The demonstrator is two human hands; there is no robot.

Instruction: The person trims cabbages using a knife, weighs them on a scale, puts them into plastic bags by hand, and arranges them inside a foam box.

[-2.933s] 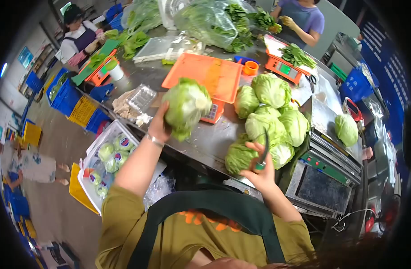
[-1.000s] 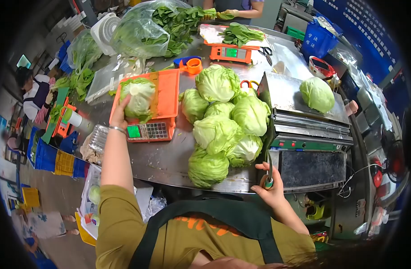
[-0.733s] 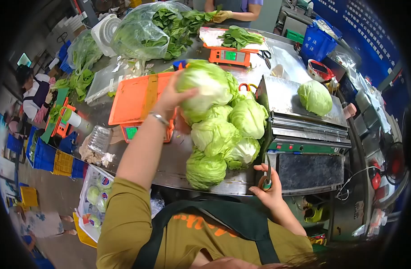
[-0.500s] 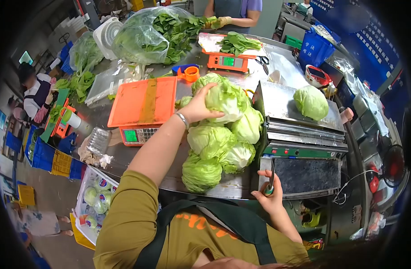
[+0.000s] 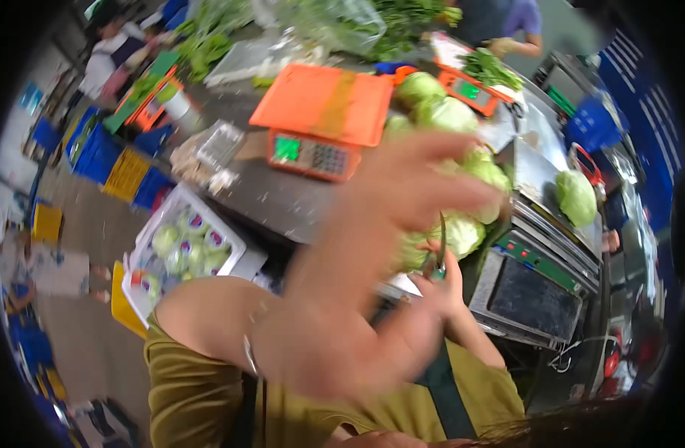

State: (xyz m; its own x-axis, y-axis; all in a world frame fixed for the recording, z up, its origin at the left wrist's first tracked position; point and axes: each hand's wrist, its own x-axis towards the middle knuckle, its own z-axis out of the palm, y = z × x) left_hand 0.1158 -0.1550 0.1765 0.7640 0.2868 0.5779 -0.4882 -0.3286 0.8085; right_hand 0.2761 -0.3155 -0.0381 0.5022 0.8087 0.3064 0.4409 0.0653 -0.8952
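Note:
My left hand (image 5: 372, 239) is raised close to the camera and smeared by motion, with fingers spread and nothing between them. It hides part of the pile of lettuce heads (image 5: 462, 237) on the metal table. Lower right, my right hand (image 5: 448, 295) is closed around the green handle of a small knife (image 5: 442, 250), whose curved blade points up. Other heads in the pile, such as the pale green lettuce (image 5: 445, 116), show beyond my left fingers. A single lettuce (image 5: 576, 198) rests on the wrapping machine (image 5: 537, 261) to the right.
An orange scale (image 5: 320, 104) stands left of the pile; a second orange scale (image 5: 469, 91) bears leafy greens. A white foam box (image 5: 144, 276) of wrapped round vegetables sits below the table's left edge. Co-workers stand at the far side (image 5: 518, 33) and far left (image 5: 111, 60).
My left hand has let go of the lettuce on top of the pile and come up toward the camera. The view has swung left. The knife remains in my right hand.

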